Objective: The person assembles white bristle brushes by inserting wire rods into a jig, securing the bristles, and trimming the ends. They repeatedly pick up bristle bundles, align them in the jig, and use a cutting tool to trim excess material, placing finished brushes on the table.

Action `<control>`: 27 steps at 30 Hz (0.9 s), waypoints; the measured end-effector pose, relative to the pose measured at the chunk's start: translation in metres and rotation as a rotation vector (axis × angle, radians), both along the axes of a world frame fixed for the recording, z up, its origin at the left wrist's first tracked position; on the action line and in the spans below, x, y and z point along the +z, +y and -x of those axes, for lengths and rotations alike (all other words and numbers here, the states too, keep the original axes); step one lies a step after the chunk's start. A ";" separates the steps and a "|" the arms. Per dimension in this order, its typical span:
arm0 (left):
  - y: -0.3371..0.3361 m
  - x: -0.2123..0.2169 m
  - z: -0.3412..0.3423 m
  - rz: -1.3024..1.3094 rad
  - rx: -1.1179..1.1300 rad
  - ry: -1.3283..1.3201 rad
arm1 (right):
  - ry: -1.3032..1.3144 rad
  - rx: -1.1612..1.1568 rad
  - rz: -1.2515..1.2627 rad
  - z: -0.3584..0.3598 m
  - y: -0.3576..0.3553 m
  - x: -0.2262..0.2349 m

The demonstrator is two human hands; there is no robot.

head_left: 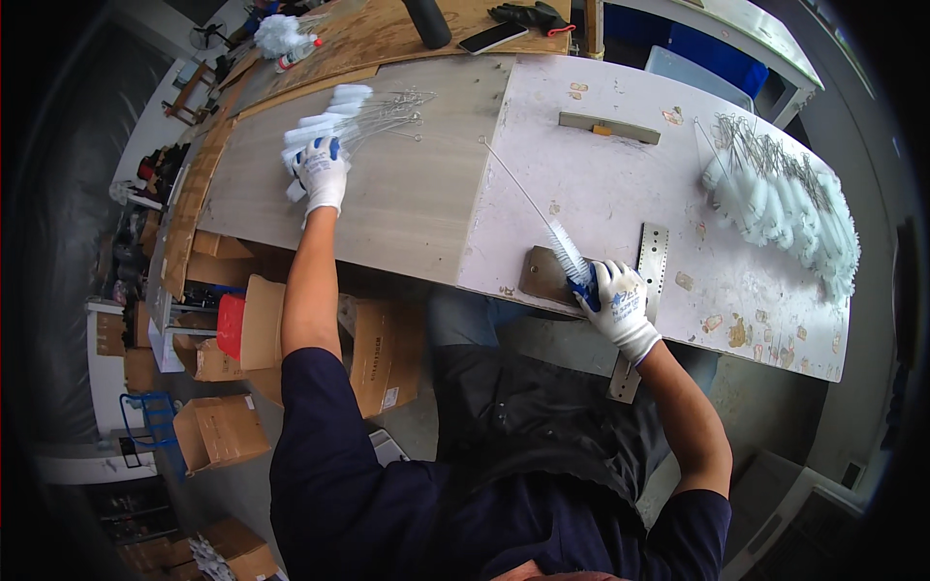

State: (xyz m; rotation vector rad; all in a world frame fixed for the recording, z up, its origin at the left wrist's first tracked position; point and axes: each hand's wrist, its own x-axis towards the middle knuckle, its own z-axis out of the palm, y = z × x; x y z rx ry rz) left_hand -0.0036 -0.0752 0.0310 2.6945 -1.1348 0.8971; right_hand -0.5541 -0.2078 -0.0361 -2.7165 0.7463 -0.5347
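My left hand [322, 176], in a white glove with blue fingertips, is curled over the near end of a pile of wire-handled bottle brushes [334, 118]. Its fingers close on a white brush head there, though the grip is partly hidden. My right hand [617, 302], gloved alike, grips one bottle brush [562, 247] by the lower end of its white bristles. The thin wire handle of this brush points up and left, ending in a small loop. Beside that hand lie a dark metal plate [546, 274] and a perforated metal strip [653, 254] overhanging the table edge.
A large heap of white bottle brushes [775, 198] covers the table's right side. A metal bar [608, 127] lies toward the back. Farther off are a phone [493, 38], a black cylinder [426, 21] and dark gloves [531, 15]. Cardboard boxes [386, 353] stand below the table.
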 end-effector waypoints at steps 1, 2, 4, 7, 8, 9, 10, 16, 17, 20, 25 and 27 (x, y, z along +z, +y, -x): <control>-0.001 0.009 -0.005 0.092 -0.018 0.042 | -0.005 0.002 0.003 -0.002 0.001 -0.001; -0.004 0.013 -0.004 0.185 -0.037 0.091 | -0.004 0.003 0.006 -0.003 0.001 -0.001; -0.029 0.018 0.031 0.305 -0.148 0.270 | 0.003 -0.012 0.001 0.003 0.000 0.004; -0.059 -0.004 0.118 0.630 -0.362 1.059 | 0.023 -0.015 -0.007 0.009 -0.003 0.002; -0.066 -0.013 0.155 0.742 -0.365 1.396 | 0.036 -0.024 -0.020 0.011 -0.004 -0.001; -0.069 -0.021 0.185 0.758 -0.364 1.533 | 0.015 -0.020 -0.029 0.010 -0.004 -0.003; -0.070 -0.035 0.206 0.753 -0.387 1.606 | -0.013 -0.007 -0.035 0.008 -0.004 -0.004; -0.086 -0.095 0.237 0.705 -0.425 1.173 | -0.235 -0.102 -0.237 0.017 -0.010 0.000; -0.087 -0.093 0.240 0.727 -0.398 1.296 | -0.292 -0.148 -0.260 0.024 -0.013 0.006; -0.084 -0.084 0.248 0.633 -0.523 1.172 | -0.549 -0.303 -0.398 0.048 -0.041 0.032; -0.085 -0.082 0.251 0.586 -0.490 1.137 | -1.092 -0.505 -0.942 0.128 -0.136 0.063; -0.083 -0.081 0.250 0.606 -0.500 1.140 | -1.130 -0.702 -1.218 0.144 -0.150 0.069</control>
